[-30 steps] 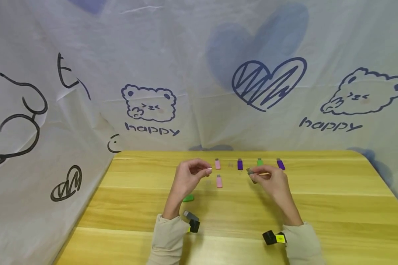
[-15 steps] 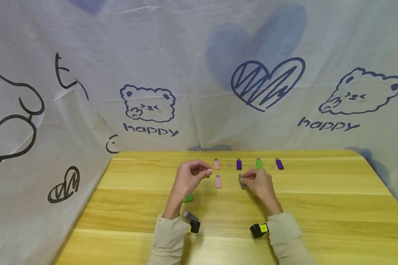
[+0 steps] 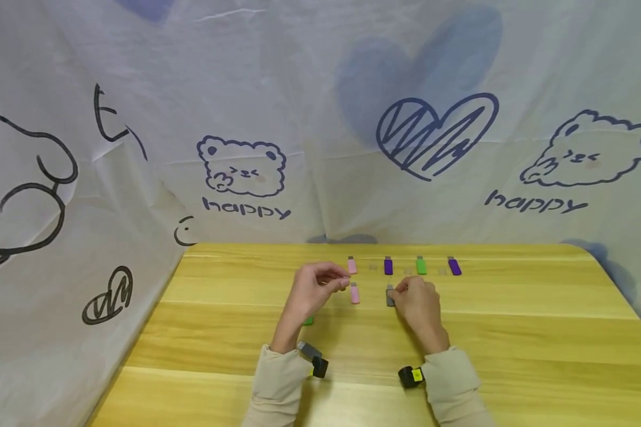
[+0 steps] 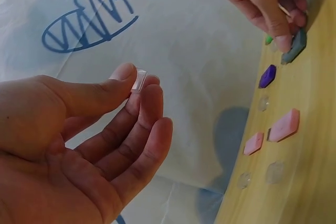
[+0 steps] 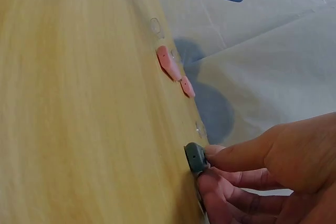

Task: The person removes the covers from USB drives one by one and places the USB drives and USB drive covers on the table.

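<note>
My left hand [image 3: 312, 293] is raised above the table, pinching a small clear plastic cap [image 4: 139, 80] between thumb and index finger. The other fingers of that hand curl loosely. Farther right, my right hand [image 3: 419, 305] holds a grey USB stick [image 3: 390, 296] by its side, thumb and fingertips on it, at the tabletop. Its metal plug points toward the back. Left of it lies a pink USB stick [image 3: 355, 294]. Behind them runs a row: another pink stick [image 3: 352, 266], a purple stick [image 3: 388, 266], a green stick [image 3: 421, 266] and a second purple stick [image 3: 454, 267].
Clear caps lie among the sticks, one such cap [image 3: 373, 267] beside the back purple stick. Nearer me, a green stick [image 3: 308, 321] is partly hidden by my left arm, and a grey stick [image 3: 310, 350] lies by the wrist camera. A white printed cloth [image 3: 320, 196] hangs behind the table.
My right hand has moved left with the grey USB stick and brought it down to the table, beside the front pink one. My left hand has shifted slightly right, still pinching the cap.
</note>
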`<state>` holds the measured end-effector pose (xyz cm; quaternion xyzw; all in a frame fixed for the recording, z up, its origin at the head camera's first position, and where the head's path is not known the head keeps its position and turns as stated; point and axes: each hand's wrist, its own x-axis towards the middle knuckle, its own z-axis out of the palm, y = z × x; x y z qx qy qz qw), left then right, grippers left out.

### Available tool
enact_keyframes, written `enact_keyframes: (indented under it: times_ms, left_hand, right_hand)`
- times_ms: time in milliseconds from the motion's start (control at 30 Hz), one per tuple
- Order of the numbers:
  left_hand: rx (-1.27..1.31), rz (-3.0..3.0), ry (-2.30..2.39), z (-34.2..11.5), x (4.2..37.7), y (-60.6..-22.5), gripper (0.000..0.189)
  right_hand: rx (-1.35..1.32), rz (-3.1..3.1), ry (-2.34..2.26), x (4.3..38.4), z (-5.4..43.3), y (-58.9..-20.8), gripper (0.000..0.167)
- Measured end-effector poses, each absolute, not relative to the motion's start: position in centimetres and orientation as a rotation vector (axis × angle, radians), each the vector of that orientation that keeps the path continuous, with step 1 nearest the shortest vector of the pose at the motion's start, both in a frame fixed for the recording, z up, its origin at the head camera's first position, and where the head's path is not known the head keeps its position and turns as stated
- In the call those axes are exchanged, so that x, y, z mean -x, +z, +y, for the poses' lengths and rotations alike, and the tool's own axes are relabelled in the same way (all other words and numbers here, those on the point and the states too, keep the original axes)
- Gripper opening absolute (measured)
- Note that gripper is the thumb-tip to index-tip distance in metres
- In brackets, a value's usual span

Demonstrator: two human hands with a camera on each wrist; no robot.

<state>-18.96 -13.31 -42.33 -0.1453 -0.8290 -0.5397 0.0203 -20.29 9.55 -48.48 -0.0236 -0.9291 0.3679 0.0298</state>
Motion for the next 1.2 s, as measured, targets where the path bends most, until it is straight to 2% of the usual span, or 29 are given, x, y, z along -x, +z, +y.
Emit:
enact_keyframes:
  times_ms: [333,567,867,1200]
  left_hand:
    - [0.532,-2.781,-1.481,-10.5,20.7,-44.0,0.009]
    - [0.698,-2.994,-1.046,-7.5,23.6,-45.3,0.011]
    - [0.720,-3.089,-0.722,-6.1,24.7,-46.8,0.010]
    - [0.714,-3.061,-0.780,-5.9,24.9,-47.2,0.013]
  right_hand:
    - [0.052,-2.757,1.338,19.8,12.8,-45.8,0.022]
    - [0.100,-2.663,1.505,18.9,16.8,-43.3,0.028]
    - [0.191,-2.649,1.537,18.7,19.2,-43.6,0.034]
    - [0.247,-2.642,1.545,18.7,20.3,-43.7,0.029]
